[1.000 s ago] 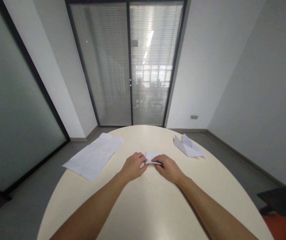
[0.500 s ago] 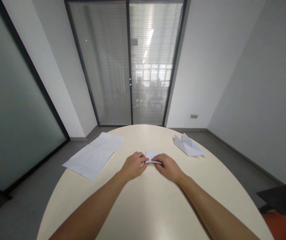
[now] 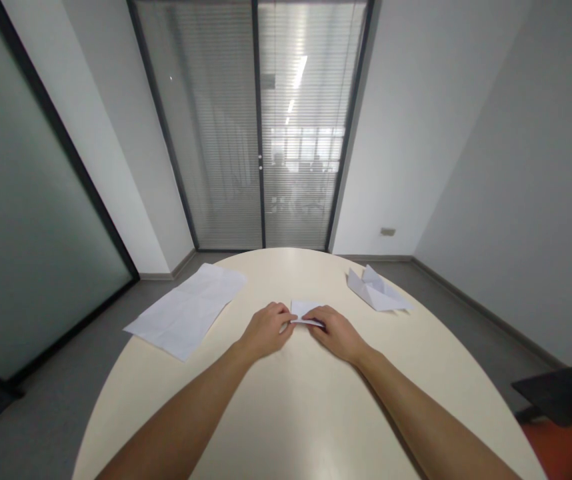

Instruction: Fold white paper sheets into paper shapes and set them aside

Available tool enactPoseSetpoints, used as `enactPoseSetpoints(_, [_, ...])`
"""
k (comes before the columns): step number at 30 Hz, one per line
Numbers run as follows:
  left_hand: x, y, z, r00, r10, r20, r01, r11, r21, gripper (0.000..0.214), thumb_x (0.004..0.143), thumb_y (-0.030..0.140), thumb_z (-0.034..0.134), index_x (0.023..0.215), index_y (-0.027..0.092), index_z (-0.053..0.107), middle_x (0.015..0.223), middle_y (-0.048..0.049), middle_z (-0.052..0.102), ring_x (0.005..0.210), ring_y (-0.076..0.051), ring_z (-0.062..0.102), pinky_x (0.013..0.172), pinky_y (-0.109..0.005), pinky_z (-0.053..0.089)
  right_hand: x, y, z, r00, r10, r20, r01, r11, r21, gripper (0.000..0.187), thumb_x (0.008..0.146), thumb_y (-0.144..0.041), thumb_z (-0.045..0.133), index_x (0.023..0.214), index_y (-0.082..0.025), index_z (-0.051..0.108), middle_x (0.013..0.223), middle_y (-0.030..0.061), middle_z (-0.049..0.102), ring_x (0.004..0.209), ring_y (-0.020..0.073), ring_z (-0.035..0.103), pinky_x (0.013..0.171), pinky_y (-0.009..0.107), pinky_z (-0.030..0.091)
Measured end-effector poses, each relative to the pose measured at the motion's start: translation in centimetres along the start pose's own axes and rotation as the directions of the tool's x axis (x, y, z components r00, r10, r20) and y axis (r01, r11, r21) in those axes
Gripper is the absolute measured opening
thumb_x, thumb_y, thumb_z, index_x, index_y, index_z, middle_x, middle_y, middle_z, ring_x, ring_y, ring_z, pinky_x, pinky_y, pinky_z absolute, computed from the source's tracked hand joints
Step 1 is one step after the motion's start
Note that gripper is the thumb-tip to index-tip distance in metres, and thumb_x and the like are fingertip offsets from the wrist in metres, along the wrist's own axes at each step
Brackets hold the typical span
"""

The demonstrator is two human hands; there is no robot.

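Note:
A small folded piece of white paper (image 3: 302,309) lies on the table between my hands. Its near edge is pinched by my left hand (image 3: 269,330) at the left corner, thumb and fingers closed on it. My right hand (image 3: 335,331) grips the same edge from the right, with the fingers over the top and the thumb underneath. The right part of the paper is covered by my right fingers. To the left is a creased white sheet (image 3: 189,310), lying flat. At the right stands a folded paper boat (image 3: 377,293), apart from my hands.
The round cream table (image 3: 281,407) carries all the paper, and the flat sheet's left corner reaches over its rim. A chair (image 3: 563,400) with a black part and a red seat stands at the lower right. Beyond the table is a glass door (image 3: 296,220) with blinds.
Both hands stay on the folded paper with almost the same grip. The whole view has shifted very slightly; nothing else has visibly moved.

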State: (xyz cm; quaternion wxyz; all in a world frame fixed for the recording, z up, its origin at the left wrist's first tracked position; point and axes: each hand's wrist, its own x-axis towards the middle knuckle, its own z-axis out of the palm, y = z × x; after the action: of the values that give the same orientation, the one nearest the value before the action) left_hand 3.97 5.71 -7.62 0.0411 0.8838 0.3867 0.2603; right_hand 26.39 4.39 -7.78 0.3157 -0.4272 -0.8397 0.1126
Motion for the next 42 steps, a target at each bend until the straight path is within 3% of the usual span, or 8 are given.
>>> enactPoseSetpoints(42, [0.06, 0.17, -0.01, 1.0, -0.019, 0.01, 0.019, 0.999, 0.042, 0.028, 0.09, 0.019, 0.052, 0.11, 0.026, 0.071, 0.1, -0.0029, 0.066, 0.097, -0.019, 0.058, 0.087, -0.031, 0.049, 0.07, -0.03, -0.05, 0.998, 0.051, 0.042, -0.051, 0.999, 0.002, 0.032, 0.083, -0.012, 0.055, 0.108, -0.024, 0.069, 0.108, 0.0032, 0.072, 0.101, 0.0209, 0.061, 0.092, 0.035, 0.046])
